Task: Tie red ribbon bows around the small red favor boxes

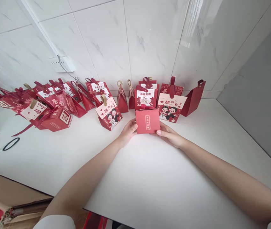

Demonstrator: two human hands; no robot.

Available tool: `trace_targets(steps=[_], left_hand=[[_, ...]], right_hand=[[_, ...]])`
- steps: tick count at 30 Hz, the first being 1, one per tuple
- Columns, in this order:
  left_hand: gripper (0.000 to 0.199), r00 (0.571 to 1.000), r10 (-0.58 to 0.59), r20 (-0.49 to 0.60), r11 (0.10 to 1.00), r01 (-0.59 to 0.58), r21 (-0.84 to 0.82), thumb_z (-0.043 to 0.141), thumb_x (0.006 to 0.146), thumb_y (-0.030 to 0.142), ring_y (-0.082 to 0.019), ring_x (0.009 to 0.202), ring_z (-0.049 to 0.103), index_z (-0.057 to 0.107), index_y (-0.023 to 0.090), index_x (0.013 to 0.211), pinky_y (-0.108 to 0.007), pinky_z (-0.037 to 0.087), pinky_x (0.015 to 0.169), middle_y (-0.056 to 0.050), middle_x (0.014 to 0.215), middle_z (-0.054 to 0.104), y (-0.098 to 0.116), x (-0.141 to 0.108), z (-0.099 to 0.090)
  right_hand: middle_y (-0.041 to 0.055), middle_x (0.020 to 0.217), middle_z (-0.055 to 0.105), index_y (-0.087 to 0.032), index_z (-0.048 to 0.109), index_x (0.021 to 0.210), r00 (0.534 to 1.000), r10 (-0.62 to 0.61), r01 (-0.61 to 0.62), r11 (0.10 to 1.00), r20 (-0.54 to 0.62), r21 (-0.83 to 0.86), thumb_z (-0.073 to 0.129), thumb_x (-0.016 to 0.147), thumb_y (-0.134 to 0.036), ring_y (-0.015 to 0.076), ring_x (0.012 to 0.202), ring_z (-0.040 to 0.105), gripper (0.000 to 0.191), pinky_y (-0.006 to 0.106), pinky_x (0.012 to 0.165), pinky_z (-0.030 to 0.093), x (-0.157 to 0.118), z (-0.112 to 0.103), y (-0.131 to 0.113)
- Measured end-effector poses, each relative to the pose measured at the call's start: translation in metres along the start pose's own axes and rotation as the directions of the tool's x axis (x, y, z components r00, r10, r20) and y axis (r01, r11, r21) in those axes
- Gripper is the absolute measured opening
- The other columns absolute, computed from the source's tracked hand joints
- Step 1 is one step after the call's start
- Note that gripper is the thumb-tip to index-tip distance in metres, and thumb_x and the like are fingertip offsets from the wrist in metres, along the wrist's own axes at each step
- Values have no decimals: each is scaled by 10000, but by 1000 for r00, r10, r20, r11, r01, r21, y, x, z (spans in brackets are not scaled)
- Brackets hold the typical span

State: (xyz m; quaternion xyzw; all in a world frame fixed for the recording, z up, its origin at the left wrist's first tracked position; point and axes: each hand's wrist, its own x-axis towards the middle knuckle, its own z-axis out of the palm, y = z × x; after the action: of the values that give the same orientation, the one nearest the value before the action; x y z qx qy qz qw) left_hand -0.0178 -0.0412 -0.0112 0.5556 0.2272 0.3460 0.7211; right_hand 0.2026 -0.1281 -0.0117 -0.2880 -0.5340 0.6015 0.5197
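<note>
Between my two hands is a red gift box (pixel 153 122) with a gold-framed line of characters on its front. My left hand (pixel 128 132) grips its left side, thumb on the front edge. On the lower right corner, my right hand (pixel 170 135) holds it with the thumb in front and the other fingers mostly hidden. Just behind it stands a red and white box (pixel 146 98) with a ribbon handle. A box with a cartoon couple (pixel 171 108) is right of it, and a similar one (pixel 110 113) stands to the left.
Several red gift boxes (pixel 59 101) crowd the left of the white table (pixel 154 178). A black hair tie (pixel 11 144) lies at the table's left. An open cardboard carton (pixel 13 190) with red items is below. A power strip (pixel 61 64) is on the tiled wall.
</note>
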Motion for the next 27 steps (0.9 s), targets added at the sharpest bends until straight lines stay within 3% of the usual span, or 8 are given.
trace_targets(steps=[15,27], left_hand=[[575,1000,-12,11,1000,12,14,684,802,496,-350,1297,487,514,253,1294,-536,435,1015,-119,1397,523,3,-1,3],[551,1000,-16,-6,1000,17,11,682,802,478,-351,1293,490,526,267,1287,-546,420,1019,-104,1383,537,4,-2,5]], right_hand=[[105,1471,436,-271,304,1505,1000,18,-18,999,5,-34,768,794,-435,297,1327,443,865,516,1150,295,-1,-3,0],[92,1467,443,-279,344,1485,1000,22,-22,1000,7,-20,768,799,-396,289,1330,439,815,498,1138,321,-1,-4,0]])
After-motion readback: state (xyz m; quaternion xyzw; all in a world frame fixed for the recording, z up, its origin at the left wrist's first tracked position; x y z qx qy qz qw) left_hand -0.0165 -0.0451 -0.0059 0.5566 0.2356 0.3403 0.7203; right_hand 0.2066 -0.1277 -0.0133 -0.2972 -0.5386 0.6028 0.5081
